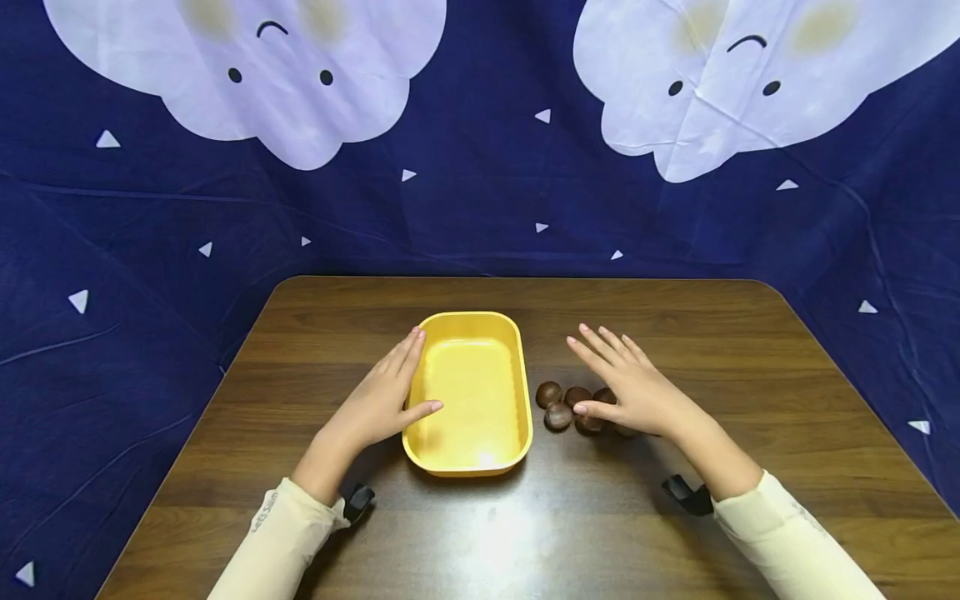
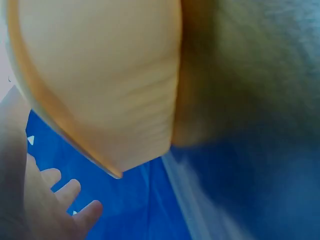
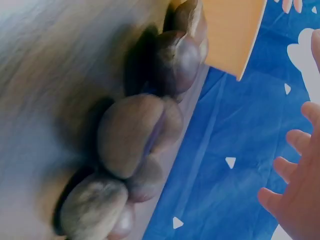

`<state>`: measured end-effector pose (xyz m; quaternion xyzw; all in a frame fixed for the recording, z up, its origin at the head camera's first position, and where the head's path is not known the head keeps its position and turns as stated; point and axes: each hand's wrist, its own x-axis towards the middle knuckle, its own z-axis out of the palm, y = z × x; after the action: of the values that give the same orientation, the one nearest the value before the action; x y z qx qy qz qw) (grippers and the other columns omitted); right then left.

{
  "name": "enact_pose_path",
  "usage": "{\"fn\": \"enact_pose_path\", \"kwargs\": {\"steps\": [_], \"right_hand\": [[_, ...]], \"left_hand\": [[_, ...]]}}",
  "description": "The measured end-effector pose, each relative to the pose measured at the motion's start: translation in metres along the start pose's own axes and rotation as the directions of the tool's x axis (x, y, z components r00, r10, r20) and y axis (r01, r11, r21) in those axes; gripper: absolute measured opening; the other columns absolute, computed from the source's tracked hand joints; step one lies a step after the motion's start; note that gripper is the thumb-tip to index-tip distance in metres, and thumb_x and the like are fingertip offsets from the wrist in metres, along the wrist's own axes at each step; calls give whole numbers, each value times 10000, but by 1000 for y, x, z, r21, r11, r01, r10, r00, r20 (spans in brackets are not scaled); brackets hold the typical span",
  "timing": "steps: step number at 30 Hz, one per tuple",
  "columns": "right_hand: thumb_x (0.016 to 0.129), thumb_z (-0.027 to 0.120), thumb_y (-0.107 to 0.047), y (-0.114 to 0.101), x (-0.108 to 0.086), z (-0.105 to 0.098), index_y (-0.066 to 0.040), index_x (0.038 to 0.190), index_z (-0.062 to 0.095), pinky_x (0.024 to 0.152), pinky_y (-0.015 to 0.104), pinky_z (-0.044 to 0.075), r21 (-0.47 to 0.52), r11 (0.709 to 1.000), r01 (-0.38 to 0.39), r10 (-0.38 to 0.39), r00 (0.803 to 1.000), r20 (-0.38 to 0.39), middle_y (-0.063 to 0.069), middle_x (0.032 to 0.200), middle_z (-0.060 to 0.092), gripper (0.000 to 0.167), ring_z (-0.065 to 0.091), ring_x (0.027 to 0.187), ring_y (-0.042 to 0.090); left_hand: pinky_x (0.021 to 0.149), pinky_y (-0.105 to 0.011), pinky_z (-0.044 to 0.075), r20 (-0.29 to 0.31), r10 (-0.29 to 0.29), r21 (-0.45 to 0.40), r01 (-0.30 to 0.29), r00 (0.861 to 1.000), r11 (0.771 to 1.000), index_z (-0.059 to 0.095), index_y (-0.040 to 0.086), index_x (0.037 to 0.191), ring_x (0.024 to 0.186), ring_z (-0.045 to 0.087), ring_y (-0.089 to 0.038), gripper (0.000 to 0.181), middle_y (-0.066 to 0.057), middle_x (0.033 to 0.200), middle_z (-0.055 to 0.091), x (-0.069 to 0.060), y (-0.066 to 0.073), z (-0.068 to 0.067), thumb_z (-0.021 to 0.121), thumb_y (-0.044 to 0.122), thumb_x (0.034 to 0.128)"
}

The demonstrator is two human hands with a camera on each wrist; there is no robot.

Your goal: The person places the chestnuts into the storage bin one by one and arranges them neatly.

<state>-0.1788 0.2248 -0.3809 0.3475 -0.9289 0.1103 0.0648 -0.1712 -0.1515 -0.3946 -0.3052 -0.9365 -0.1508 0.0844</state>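
Observation:
A yellow rectangular plastic tub [image 1: 472,392] with rounded corners stands on the table, nothing inside it. My left hand [image 1: 378,404] is at its left side, fingers straight along the rim and thumb over the inside; whether it touches cannot be told. The left wrist view shows the tub's wall [image 2: 100,75] close up beside the spread fingers. To the right of the tub lie several brown chestnuts [image 1: 558,417] in a cluster, partly hidden by my right hand [image 1: 645,396]. That hand hovers over them with straight, spread fingers and holds nothing. The chestnuts [image 3: 131,135] appear large in the right wrist view.
The brown wooden table [image 1: 645,542] has rounded far corners. Behind it hangs a dark blue cloth [image 1: 480,200] with white clouds and small triangles. Black straps [image 1: 686,496] sit at both wrists, by the cream sleeves.

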Motion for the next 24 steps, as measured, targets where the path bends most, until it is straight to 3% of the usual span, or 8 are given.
{"fn": "enact_pose_path", "kwargs": {"steps": [7,13,15,17,19,21,24], "right_hand": [[814,579,-513,14,-19,4,-223,1455,124,1055,483,101,75,992,-102,103,995,-4,77,1487,119,838,123,1320,337],[810,625,-445,27,-41,11,-188,1453,144,1007,528,204,136,975,-175,180,983,-27,74,1481,146,844,144,1326,275],[806,648,-406,31,-47,13,-170,1451,156,987,547,228,175,966,-188,198,979,-39,77,1480,148,845,171,1316,295],[800,666,-372,35,-53,14,-176,1452,150,978,557,234,221,953,-207,221,974,-42,82,1479,146,854,187,1306,318],[803,669,-353,38,-60,15,-193,1453,133,967,572,238,255,940,-228,244,969,-33,101,1476,145,857,196,1296,347],[804,671,-342,41,-66,17,-213,1454,122,957,582,241,291,923,-250,268,963,-23,134,1467,163,861,204,1286,367],[821,653,-340,45,-74,20,-243,1453,96,943,597,248,328,899,-290,305,952,5,166,1455,181,849,215,1273,395]], "left_hand": [[1053,-458,166,3,-134,-169,133,991,977,-60,45,1430,1339,62,-258,878,-118,1489,-14,-9,-8,8,472,487,889],[1042,-508,143,48,-231,-323,234,972,917,-120,110,1427,1336,25,-287,832,-108,1487,-52,-20,-14,16,436,457,915],[1040,-513,136,54,-246,-401,246,968,883,-128,105,1424,1333,34,-305,816,-127,1485,-48,-21,-14,18,437,419,927],[1039,-505,151,63,-255,-490,252,965,834,-143,101,1419,1326,69,-330,794,-155,1480,-42,-22,-14,20,428,377,942],[1030,-503,184,73,-258,-573,252,963,780,-139,82,1418,1312,119,-361,770,-190,1472,-14,-23,-14,22,411,357,953],[1017,-513,208,103,-262,-639,265,960,722,-123,30,1412,1288,164,-406,729,-236,1457,8,-23,-7,17,388,303,970],[1015,-513,208,154,-274,-711,299,949,637,-92,9,1415,1287,160,-414,685,-245,1453,37,-24,-6,18,355,295,981]]}}
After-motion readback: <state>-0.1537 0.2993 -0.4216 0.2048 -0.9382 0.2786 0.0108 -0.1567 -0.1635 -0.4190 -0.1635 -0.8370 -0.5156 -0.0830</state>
